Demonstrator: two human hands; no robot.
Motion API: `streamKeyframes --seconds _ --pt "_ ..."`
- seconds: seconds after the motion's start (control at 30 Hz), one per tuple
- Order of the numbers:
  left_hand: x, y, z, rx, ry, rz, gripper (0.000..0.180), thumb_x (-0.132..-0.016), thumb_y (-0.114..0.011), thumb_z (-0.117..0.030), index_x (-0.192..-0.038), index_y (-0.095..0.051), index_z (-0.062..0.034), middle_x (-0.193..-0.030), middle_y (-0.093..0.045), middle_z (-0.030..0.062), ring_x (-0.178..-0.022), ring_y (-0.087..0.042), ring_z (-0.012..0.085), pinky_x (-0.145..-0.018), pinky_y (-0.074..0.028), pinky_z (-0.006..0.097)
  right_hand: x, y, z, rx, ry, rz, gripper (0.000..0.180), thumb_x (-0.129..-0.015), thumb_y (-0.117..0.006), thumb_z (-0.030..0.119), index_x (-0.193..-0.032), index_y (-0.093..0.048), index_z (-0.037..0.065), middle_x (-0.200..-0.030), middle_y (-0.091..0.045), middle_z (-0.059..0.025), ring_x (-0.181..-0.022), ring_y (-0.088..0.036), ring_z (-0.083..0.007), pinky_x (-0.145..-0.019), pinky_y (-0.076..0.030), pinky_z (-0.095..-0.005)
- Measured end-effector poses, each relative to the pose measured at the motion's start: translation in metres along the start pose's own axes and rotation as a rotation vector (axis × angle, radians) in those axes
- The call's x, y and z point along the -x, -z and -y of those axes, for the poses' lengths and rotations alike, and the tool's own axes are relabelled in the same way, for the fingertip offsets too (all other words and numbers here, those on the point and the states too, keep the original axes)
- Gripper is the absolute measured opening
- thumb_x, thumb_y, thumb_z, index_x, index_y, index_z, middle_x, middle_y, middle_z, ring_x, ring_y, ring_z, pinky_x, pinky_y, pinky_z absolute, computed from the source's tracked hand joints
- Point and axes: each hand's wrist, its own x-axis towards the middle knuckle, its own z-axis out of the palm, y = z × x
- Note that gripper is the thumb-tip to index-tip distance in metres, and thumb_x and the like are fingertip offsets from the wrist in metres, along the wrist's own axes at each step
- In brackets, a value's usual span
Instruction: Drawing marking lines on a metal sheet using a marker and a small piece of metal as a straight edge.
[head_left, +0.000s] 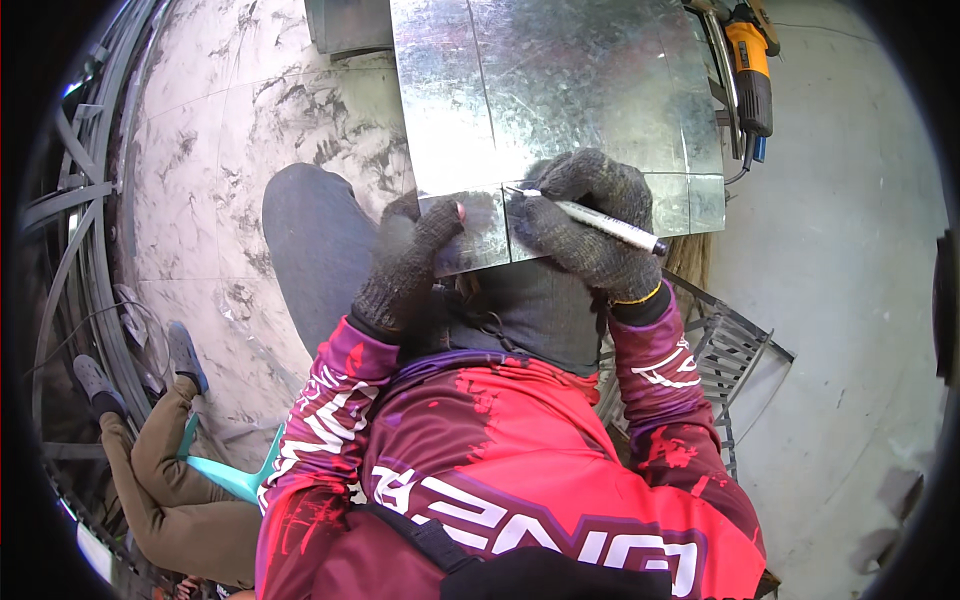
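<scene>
Head view shows the right hand (pixel 590 225) in a dark knit glove, closed around a white marker (pixel 600 222) whose tip touches the shiny metal sheet (pixel 560 90) near its lower edge. Just beside it, the left hand (pixel 410 265), also gloved, pinches the same lower edge of the sheet, thumb on top. The sheet lies across the person's lap and reaches away over the marbled floor (pixel 230 150). At the far right corner of the sheet lies a yellow power tool (pixel 750 75). Low on the left, another person's legs (pixel 160 470) rest near a turquoise stool (pixel 235 475).
</scene>
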Motion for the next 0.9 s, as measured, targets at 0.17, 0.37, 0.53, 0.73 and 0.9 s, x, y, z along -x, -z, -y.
streamKeyframes --seconds 0.17,0.37,0.53,0.73,0.9 --pt "-0.007 0.005 0.007 -0.316 0.112 -0.010 0.028 -0.092 -0.062 -0.007 -0.120 -0.063 -0.0092 -0.108 -0.066 0.0154 -0.096 -0.064 0.0310 -0.080 -0.052 0.038 -0.005 -0.004 0.001 0.162 0.118 -0.012 0.016 -0.078 -0.076 -0.002 -0.085 -0.062 -0.001 -0.081 -0.069 -0.0135 -0.070 -0.067 -0.0172 -0.063 -0.054 -0.0302" --pt "-0.004 -0.005 0.002 -0.235 -0.158 -0.199 0.033 -0.096 -0.062 -0.029 -0.096 -0.068 0.0027 -0.078 -0.063 0.0034 -0.071 -0.053 0.0108 -0.066 -0.045 0.028 -0.002 -0.005 -0.006 0.207 0.182 -0.009 0.019 -0.076 -0.077 -0.001 -0.086 -0.062 0.001 -0.081 -0.069 -0.0133 -0.071 -0.068 -0.0197 -0.063 -0.054 -0.0309" --pt "-0.003 -0.010 -0.005 -0.173 -0.099 -0.225 0.034 -0.094 -0.065 -0.032 -0.095 -0.068 0.0022 -0.079 -0.062 0.0010 -0.073 -0.054 0.0094 -0.066 -0.044 0.026 -0.002 -0.004 -0.009 0.247 0.241 -0.005 0.020 -0.075 -0.078 -0.002 -0.087 -0.062 0.001 -0.083 -0.069 -0.0133 -0.073 -0.068 -0.0212 -0.065 -0.054 -0.0318" --pt "-0.001 0.002 0.019 -0.346 -0.202 -0.079 0.027 -0.096 -0.055 -0.003 -0.121 -0.063 -0.0074 -0.103 -0.065 0.0161 -0.094 -0.063 0.0315 -0.080 -0.051 0.040 -0.001 -0.006 -0.008 0.203 0.168 0.002 0.020 -0.075 -0.078 0.000 -0.089 -0.063 0.001 -0.084 -0.069 -0.0131 -0.074 -0.068 -0.0211 -0.066 -0.054 -0.0315" --pt "0.001 0.000 0.020 -0.341 -0.279 -0.096 0.027 -0.095 -0.055 -0.002 -0.120 -0.063 -0.0072 -0.101 -0.065 0.0155 -0.091 -0.063 0.0319 -0.080 -0.051 0.040 -0.002 -0.007 -0.004 0.280 0.196 -0.004 0.020 -0.076 -0.078 0.000 -0.089 -0.063 0.001 -0.084 -0.069 -0.0130 -0.074 -0.068 -0.0213 -0.066 -0.055 -0.0317"
